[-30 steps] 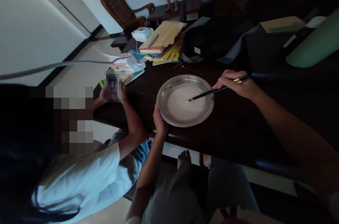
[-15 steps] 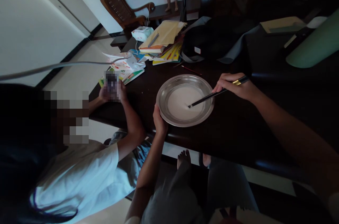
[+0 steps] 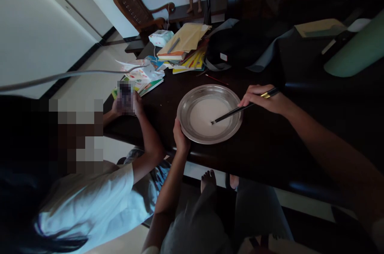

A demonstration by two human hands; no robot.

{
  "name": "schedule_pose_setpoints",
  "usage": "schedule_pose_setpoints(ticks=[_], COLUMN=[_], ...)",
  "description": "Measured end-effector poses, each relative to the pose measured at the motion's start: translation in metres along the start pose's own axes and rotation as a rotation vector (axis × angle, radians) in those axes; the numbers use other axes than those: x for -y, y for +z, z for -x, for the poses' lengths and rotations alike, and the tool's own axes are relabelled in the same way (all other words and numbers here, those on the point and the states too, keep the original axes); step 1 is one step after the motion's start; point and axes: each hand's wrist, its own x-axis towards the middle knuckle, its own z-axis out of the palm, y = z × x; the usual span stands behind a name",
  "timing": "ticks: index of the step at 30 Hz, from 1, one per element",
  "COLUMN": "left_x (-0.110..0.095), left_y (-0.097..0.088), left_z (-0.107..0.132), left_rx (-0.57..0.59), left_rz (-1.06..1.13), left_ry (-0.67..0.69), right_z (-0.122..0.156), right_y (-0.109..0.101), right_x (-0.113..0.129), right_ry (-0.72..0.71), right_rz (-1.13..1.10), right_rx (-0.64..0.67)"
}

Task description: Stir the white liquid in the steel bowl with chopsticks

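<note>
While the left hand (image 3: 181, 137) clamps the near-left rim of the steel plate (image 3: 210, 139), thumb over the edge and fingers under it, the right hand (image 3: 265, 99) pinches a pair of dark chopsticks (image 3: 237, 111) close to their gold-banded top end. Both grips are closed tight on what they hold. The chopsticks slant down and left across the plate's right rim, tips dipped in the white liquid (image 3: 202, 111) that fills the plate's flat bottom, at its near edge. The plate sits flat on the dark table (image 3: 270, 150), close to the near edge, between the two hands.

Left of the plate, a second person in a white shirt (image 3: 99, 202) leans an elbow on the table edge; that person's hand (image 3: 137, 104) holds a small object that is blurred out, well apart from the plate. Behind the plate lies a thin red pencil (image 3: 216, 80). Further back: a messy pile of books (image 3: 183, 48) with a tan envelope on top, a tissue pack (image 3: 161, 38) just beside it, and a black bag (image 3: 240, 44) to the right. A green roll (image 3: 357, 52) lies at the far right. A wooden chair (image 3: 135, 6) stands past the table's far end. Under the table edge a bare foot (image 3: 208, 179) shows.
</note>
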Motion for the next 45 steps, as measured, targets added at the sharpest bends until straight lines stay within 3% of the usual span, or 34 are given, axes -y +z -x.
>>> schedule_pose_setpoints(ticks=[3,9,15,21,25,28,31,34,37,40,45], left_x=[-0.001,0.000,-0.006,-0.003,-0.001,-0.002,-0.004,-0.004,-0.002,0.001,0.005], left_y=[0.003,0.004,0.003,0.003,0.004,0.005,0.004,0.003,0.003,0.003,0.001], left_z=[0.001,0.001,0.003,0.002,0.002,0.002,0.003,0.003,0.002,0.001,-0.001], left_rx=[-0.006,-0.010,-0.011,-0.015,-0.020,-0.025,-0.024,-0.008,0.002,-0.006,0.002], left_rz=[0.030,0.058,0.029,0.029,0.060,0.065,0.048,0.001,0.025,0.048,0.046], left_ry=[-0.022,-0.045,-0.032,-0.021,-0.061,-0.068,-0.046,-0.014,-0.028,-0.044,-0.020], right_z=[-0.002,-0.002,-0.001,-0.002,-0.001,-0.001,-0.002,-0.002,-0.001,-0.001,-0.003], right_y=[0.005,-0.002,0.005,-0.009,-0.003,0.003,0.000,-0.006,-0.002,0.005,-0.001], right_x=[-0.003,0.004,0.000,0.001,-0.001,-0.003,-0.002,0.000,-0.001,-0.003,-0.004], right_ry=[-0.006,0.013,0.006,0.036,0.040,0.002,-0.013,0.016,0.028,0.006,0.018], right_rz=[0.083,0.114,0.089,0.096,-0.001,0.069,0.142,0.070,-0.042,0.010,0.117], right_rx=[0.029,-0.142,0.010,-0.142,-0.032,0.034,-0.057,-0.149,-0.044,0.037,-0.126])
